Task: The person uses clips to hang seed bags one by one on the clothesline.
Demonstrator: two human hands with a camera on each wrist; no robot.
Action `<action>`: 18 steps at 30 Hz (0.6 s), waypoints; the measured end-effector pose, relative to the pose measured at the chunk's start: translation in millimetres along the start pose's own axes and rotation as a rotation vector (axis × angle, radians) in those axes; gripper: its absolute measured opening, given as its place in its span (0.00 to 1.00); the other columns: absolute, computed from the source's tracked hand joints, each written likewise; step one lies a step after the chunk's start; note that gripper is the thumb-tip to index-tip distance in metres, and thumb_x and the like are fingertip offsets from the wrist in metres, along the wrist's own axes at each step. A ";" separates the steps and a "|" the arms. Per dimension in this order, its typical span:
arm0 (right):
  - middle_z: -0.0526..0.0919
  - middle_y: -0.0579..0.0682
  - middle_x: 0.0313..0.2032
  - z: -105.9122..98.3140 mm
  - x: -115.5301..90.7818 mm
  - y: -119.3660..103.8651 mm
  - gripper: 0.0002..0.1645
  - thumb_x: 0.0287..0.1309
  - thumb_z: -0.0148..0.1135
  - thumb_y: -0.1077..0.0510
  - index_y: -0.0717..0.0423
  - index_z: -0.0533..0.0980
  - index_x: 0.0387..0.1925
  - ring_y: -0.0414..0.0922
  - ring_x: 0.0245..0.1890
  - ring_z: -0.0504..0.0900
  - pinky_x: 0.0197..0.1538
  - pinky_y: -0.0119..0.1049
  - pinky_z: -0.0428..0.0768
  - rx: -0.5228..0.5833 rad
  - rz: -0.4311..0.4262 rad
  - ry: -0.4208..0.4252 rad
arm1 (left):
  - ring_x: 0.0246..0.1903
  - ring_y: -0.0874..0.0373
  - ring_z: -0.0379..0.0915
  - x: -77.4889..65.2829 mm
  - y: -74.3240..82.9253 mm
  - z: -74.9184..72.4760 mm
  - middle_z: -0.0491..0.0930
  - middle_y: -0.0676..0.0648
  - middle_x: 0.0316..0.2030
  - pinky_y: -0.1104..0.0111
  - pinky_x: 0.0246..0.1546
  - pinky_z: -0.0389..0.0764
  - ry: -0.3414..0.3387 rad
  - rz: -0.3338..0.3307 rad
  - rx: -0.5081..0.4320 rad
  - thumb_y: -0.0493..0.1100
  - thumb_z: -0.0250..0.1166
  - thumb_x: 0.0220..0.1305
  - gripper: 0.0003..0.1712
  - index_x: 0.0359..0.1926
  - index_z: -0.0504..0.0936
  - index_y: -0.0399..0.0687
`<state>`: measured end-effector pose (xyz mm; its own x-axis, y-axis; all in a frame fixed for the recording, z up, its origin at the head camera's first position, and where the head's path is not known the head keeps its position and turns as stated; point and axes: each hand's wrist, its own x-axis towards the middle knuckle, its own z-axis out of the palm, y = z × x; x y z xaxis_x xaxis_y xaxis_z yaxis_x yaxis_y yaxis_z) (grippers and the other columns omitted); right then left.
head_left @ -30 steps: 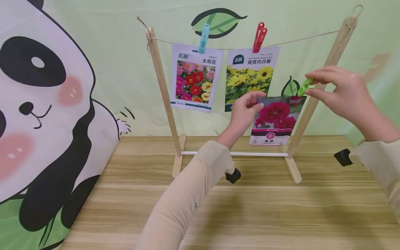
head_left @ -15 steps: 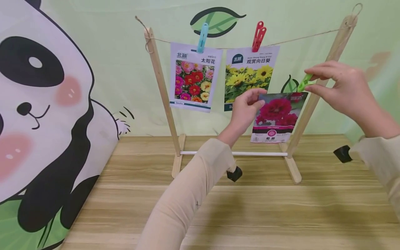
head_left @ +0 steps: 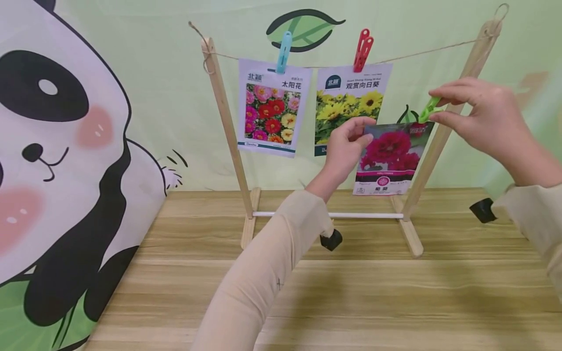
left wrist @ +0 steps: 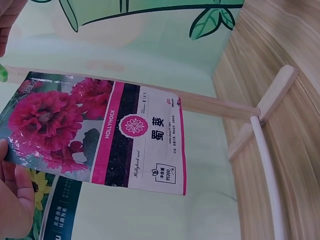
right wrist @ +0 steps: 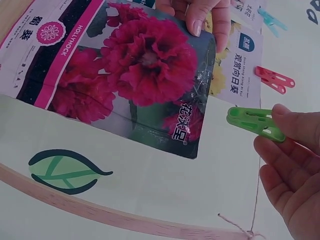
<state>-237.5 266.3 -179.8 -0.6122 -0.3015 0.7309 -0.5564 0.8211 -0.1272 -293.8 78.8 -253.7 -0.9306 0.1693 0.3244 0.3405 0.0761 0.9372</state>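
My left hand (head_left: 347, 146) pinches the upper left corner of a hollyhock seed packet (head_left: 386, 156), which hangs below the string in front of the right post. In the right wrist view the packet (right wrist: 145, 65) lies apart from a green clothespin (right wrist: 255, 122). My right hand (head_left: 487, 117) pinches that clothespin's handle ends between thumb and fingers, just past the packet's upper right corner. A blue clothespin (head_left: 284, 52) holds a sun-flower-labelled packet of mixed blooms (head_left: 273, 109) on the string. Beside it, a red clothespin (head_left: 362, 51) holds a sunflower packet (head_left: 338, 107), partly hidden by my left hand.
A twine line (head_left: 432, 50) runs between two wooden posts, the left one (head_left: 226, 122) and the right one (head_left: 478, 53). A white rod (head_left: 364, 215) joins their feet on the wood-grain table (head_left: 351, 302). Behind hangs a pale green panda-print backdrop (head_left: 175, 97).
Both hands have risen slightly, carrying the hollyhock packet and the green clothespin upward toward the string. The two hanging packets stay on the line.
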 end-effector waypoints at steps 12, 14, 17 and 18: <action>0.59 0.08 0.32 -4.7 5.0 0.7 0.19 0.42 0.65 0.67 0.62 0.78 0.42 0.12 0.33 0.59 0.24 0.17 0.57 -0.012 0.013 -0.008 | 0.31 0.66 0.69 7.6 -0.6 3.9 0.78 0.51 0.33 0.82 0.30 0.73 0.017 0.029 0.001 0.36 0.58 0.58 0.12 0.43 0.78 0.50; 0.58 0.08 0.32 -5.1 5.8 0.7 0.19 0.43 0.65 0.67 0.61 0.78 0.42 0.12 0.33 0.59 0.24 0.17 0.58 -0.014 0.016 -0.009 | 0.31 0.65 0.69 8.7 0.6 3.7 0.78 0.51 0.33 0.82 0.31 0.72 0.016 0.033 -0.001 0.36 0.58 0.58 0.12 0.43 0.78 0.50; 0.59 0.08 0.32 -5.8 6.8 1.1 0.19 0.43 0.65 0.67 0.61 0.78 0.43 0.12 0.33 0.60 0.25 0.17 0.58 -0.010 0.025 -0.010 | 0.32 0.66 0.69 10.0 2.7 3.4 0.78 0.51 0.33 0.83 0.31 0.72 0.018 0.032 -0.005 0.36 0.58 0.57 0.12 0.42 0.78 0.51; 0.59 0.09 0.32 -6.0 7.0 1.2 0.20 0.43 0.65 0.66 0.61 0.78 0.43 0.12 0.33 0.59 0.26 0.16 0.58 -0.010 0.030 -0.012 | 0.32 0.66 0.69 10.2 3.7 3.1 0.78 0.51 0.33 0.82 0.31 0.72 0.017 0.033 -0.006 0.36 0.58 0.57 0.12 0.43 0.78 0.51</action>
<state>-239.1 268.1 -170.8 -0.6356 -0.2826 0.7185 -0.5322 0.8345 -0.1426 -301.6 83.9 -247.4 -0.9210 0.1550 0.3573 0.3704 0.0652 0.9266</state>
